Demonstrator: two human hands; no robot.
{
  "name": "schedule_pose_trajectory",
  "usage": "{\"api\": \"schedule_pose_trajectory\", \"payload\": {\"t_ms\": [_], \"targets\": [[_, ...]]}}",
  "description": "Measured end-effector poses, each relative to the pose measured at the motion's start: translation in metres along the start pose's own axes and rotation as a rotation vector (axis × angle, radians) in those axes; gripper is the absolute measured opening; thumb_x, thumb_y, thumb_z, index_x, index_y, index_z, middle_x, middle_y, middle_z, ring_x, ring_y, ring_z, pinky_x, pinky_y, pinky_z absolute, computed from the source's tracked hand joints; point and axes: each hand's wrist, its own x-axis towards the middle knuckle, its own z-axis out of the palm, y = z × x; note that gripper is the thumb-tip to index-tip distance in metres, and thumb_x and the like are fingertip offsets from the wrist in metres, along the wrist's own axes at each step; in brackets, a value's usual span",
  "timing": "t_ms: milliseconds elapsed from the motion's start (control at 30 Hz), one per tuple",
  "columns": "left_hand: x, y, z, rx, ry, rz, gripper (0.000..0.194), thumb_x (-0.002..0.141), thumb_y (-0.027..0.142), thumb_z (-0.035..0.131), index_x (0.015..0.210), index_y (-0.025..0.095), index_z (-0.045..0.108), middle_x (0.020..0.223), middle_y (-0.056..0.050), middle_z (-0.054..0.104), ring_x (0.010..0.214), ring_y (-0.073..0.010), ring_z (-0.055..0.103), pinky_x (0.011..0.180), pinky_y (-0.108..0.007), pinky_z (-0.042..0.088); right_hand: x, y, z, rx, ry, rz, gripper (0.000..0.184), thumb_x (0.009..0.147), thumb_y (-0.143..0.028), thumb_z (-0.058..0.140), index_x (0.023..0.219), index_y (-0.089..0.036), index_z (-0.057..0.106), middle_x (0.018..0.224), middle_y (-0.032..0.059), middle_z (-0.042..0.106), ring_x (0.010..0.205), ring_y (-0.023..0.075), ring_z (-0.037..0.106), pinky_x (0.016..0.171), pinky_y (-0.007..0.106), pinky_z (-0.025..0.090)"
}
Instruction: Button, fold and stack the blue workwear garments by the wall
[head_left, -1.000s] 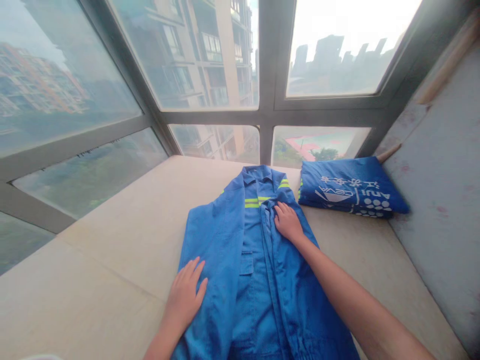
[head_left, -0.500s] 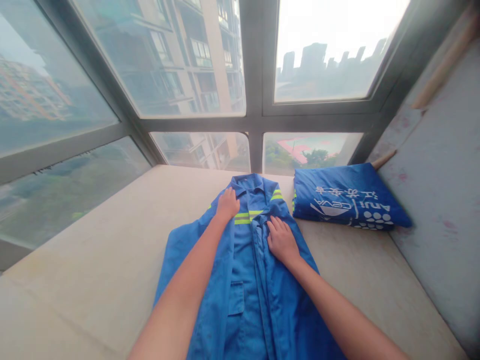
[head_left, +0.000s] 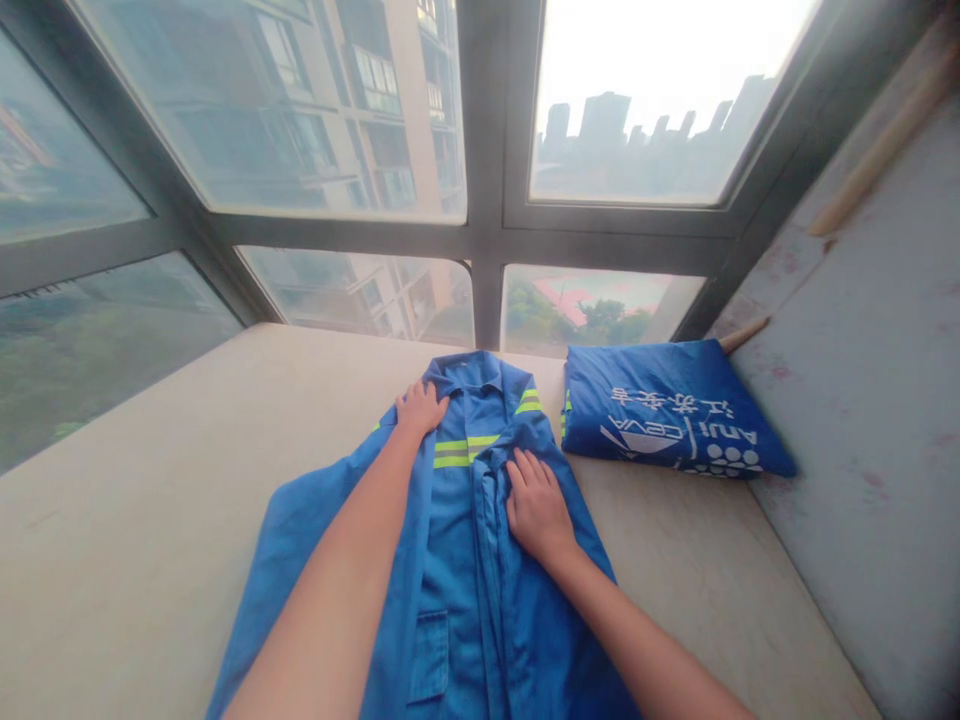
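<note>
A blue work jacket point(head_left: 451, 540) with yellow-green and grey reflective stripes lies spread out, its collar point(head_left: 466, 372) pointing toward the windows. My left hand point(head_left: 422, 407) rests on the jacket beside the collar at the left shoulder, fingers spread over the fabric. On the right half of the front, my right hand point(head_left: 538, 503) lies flat across bunched cloth near the stripe, fingers stretched out. My forearms cover parts of both sides of the jacket. A pocket flap point(head_left: 429, 655) shows low on the front.
To the right of the collar lies a folded blue garment point(head_left: 667, 405) with white lettering. Both lie on a pale ledge point(head_left: 150, 480). Grey-framed windows point(head_left: 487, 300) bound the far and left sides, and a papered wall point(head_left: 877, 450) stands on the right.
The view has shifted, so the jacket and folded garment appear farther left. My left hand's fingers look more spread beside the collar; my right hand stays on the same part of the jacket.
</note>
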Motion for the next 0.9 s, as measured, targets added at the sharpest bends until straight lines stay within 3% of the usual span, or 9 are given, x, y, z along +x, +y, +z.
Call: {"api": "schedule_pose_trajectory", "payload": {"t_ms": [100,200,267,333,433,600,733,800,900], "targets": [[-0.005,0.011,-0.005,0.026,0.06,0.042,0.059,0.093,0.041,0.039,0.142,0.009,0.046,0.153,-0.024,0.036,0.142,-0.0392,0.029,0.111,-0.062,0.024,0.0,-0.001,-0.002,0.01,-0.002,0.008,0.051,0.088,-0.019,0.045,0.138,-0.016,0.053,0.152,0.0092,0.043,0.141,0.0254,0.035,0.116,0.041,0.025],[-0.015,0.025,-0.01,0.038,0.134,0.184,0.058,0.091,0.024,0.038,0.149,0.015,0.038,0.161,-0.016,0.025,0.148,-0.0313,0.02,0.117,-0.053,0.018,0.001,-0.001,-0.003,0.013,-0.007,0.005,0.05,0.088,-0.02,0.046,0.137,-0.016,0.053,0.152,0.0095,0.044,0.141,0.0253,0.035,0.116,0.041,0.025],[-0.02,0.031,-0.011,0.036,0.128,0.339,0.063,0.088,0.018,0.039,0.151,0.022,0.034,0.163,-0.009,0.023,0.149,-0.0271,0.019,0.118,-0.048,0.019,0.001,0.0,-0.003,0.012,-0.007,0.006,0.05,0.088,-0.02,0.045,0.137,-0.016,0.053,0.152,0.0097,0.044,0.141,0.0253,0.035,0.116,0.041,0.025],[-0.024,0.032,-0.01,0.032,0.068,0.434,0.063,0.087,0.016,0.04,0.149,0.025,0.039,0.16,-0.006,0.031,0.147,-0.027,0.026,0.116,-0.047,0.024,0.001,0.0,-0.003,0.01,-0.008,0.011,0.05,0.088,-0.019,0.045,0.137,-0.015,0.053,0.151,0.0101,0.044,0.141,0.0252,0.035,0.116,0.041,0.025],[-0.027,0.028,-0.009,0.032,0.005,0.412,0.055,0.088,0.016,0.039,0.141,0.021,0.05,0.154,-0.009,0.042,0.141,-0.0299,0.035,0.111,-0.049,0.032,0.002,0.0,-0.003,0.004,-0.014,0.009,0.05,0.088,-0.019,0.045,0.137,-0.015,0.053,0.151,0.0104,0.044,0.141,0.025,0.035,0.116,0.041,0.025],[-0.032,0.04,-0.023,0.006,0.043,0.395,0.044,0.089,0.012,0.037,0.127,0.016,0.06,0.144,-0.015,0.05,0.138,-0.0293,0.039,0.113,-0.047,0.032,0.002,0.0,-0.003,0.01,-0.011,0.009,0.05,0.088,-0.02,0.045,0.137,-0.015,0.053,0.151,0.0104,0.044,0.141,0.0254,0.035,0.116,0.04,0.024],[-0.043,0.065,-0.026,-0.036,0.066,0.406,0.052,0.091,0.016,0.038,0.143,0.014,0.045,0.148,-0.016,0.046,0.141,-0.0285,0.036,0.116,-0.045,0.029,0.002,0.0,-0.002,0.02,-0.001,0.005,0.05,0.088,-0.02,0.045,0.137,-0.015,0.053,0.151,0.0107,0.044,0.141,0.0258,0.035,0.116,0.041,0.025],[-0.049,0.074,-0.017,-0.048,0.042,0.42,0.056,0.093,0.024,0.041,0.148,0.017,0.038,0.155,-0.012,0.038,0.145,-0.028,0.029,0.118,-0.045,0.024,0.001,0.001,-0.002,0.022,0.003,0.0,0.05,0.088,-0.02,0.045,0.137,-0.016,0.054,0.151,0.0109,0.044,0.141,0.0258,0.035,0.116,0.042,0.025],[-0.054,0.076,0.002,-0.05,-0.021,0.387,0.058,0.093,0.038,0.042,0.148,0.019,0.04,0.156,-0.01,0.037,0.145,-0.0285,0.03,0.118,-0.046,0.024,0.001,0.001,-0.002,0.02,0.008,0.003,0.051,0.088,-0.019,0.045,0.137,-0.015,0.053,0.151,0.0107,0.044,0.141,0.0257,0.035,0.116,0.042,0.025]]}}
